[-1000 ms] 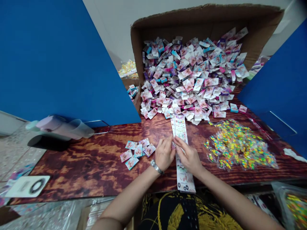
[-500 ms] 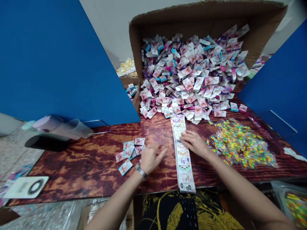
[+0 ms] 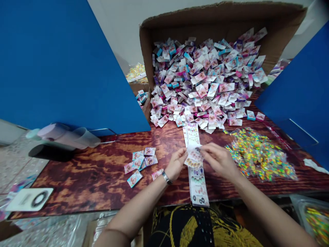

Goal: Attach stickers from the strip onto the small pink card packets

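A short printed strip of sticker sheet [image 3: 194,158] is raised a little and bent between my two hands. My left hand [image 3: 177,164], with a watch on its wrist, pinches the strip's left edge. On the other side my right hand [image 3: 219,160] has its fingers closed on the right edge. Beneath lies a long pile of sticker strips [image 3: 198,187], running from the cardboard box toward the table's front edge. Several small flat printed boxes [image 3: 138,162] lie left of my left hand, and one more small box [image 3: 156,174] is close by its wrist.
A large cardboard box [image 3: 144,51] on its side spills many small open printed boxes [image 3: 203,89]. To the right lies a heap of small bags with colourful bits [image 3: 262,156]. Cups [image 3: 86,138] and a white phone [image 3: 30,199] are at the left. Blue panels [image 3: 64,68] flank the table.
My left hand has moved right from the small boxes to the strips, uncovering one more box. A strip has been lifted off the pile and is now held by both hands.
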`<state>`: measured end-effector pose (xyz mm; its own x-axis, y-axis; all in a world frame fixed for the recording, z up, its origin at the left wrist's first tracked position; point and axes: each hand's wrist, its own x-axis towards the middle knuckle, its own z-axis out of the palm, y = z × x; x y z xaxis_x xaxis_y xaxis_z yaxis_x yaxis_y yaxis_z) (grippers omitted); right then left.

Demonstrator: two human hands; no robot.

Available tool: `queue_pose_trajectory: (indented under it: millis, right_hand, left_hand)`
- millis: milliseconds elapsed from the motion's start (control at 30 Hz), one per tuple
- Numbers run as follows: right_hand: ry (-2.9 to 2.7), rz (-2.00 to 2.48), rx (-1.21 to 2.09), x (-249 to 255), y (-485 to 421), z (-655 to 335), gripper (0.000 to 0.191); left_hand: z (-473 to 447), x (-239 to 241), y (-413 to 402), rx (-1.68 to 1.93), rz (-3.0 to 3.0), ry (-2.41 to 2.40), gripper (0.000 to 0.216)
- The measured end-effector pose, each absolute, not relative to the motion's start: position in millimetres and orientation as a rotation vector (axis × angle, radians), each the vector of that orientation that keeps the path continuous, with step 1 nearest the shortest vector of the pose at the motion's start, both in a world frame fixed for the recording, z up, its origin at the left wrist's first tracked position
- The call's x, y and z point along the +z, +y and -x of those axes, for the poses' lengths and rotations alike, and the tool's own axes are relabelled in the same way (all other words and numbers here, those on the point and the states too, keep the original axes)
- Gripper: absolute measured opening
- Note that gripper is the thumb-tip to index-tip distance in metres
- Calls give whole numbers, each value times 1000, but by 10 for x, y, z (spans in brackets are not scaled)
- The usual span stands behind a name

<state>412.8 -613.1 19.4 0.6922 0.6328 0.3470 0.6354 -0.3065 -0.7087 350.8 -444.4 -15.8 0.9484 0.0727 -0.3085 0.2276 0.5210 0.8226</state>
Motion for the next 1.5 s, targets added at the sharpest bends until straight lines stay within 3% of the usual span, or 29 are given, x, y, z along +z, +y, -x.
queue_pose_trajectory:
  millis: [367, 467, 600, 767, 900, 1033, 1267, 1400, 1500]
  right_hand:
    - [-840, 2117, -291, 43, -5999, -4299, 19]
    - [-855, 2145, -342, 18, -6007, -4332, 19]
    - [-883, 2123, -335, -30, -5982, -4329, 20]
    - [-945, 1973, -183, 52, -6006, -4257, 21]
    - [-1199, 1844, 0, 162, -6037, -4147, 20]
    - [-1379, 1879, -201, 154, -6025, -4045, 22]
    - [-891, 1938, -452, 236, -6121, -4121, 31]
    - [-1161, 1842, -395, 299, -6128, -3991, 37]
    - [-1501, 1781, -171, 255, -6105, -3820, 29]
  left_hand:
    - [-3430, -122, -4425, -190, -946, 277, 44]
    - [-3448, -159, -4445, -149, -1042, 282, 39]
    - [-3466, -204, -4482, -51, -1134, 342, 31]
    - [-3506, -169, -4441, -73, -901, 349, 44]
    - [-3548, -139, -4415, -130, -710, 452, 39]
    - [-3568, -207, -4407, -174, -771, 487, 39]
    - [-3387, -258, -4234, 458, -1358, 603, 31]
    - [-3271, -129, -4271, -106, -1125, 431, 51]
    - [-3300, -87, -4336, -186, -832, 379, 39]
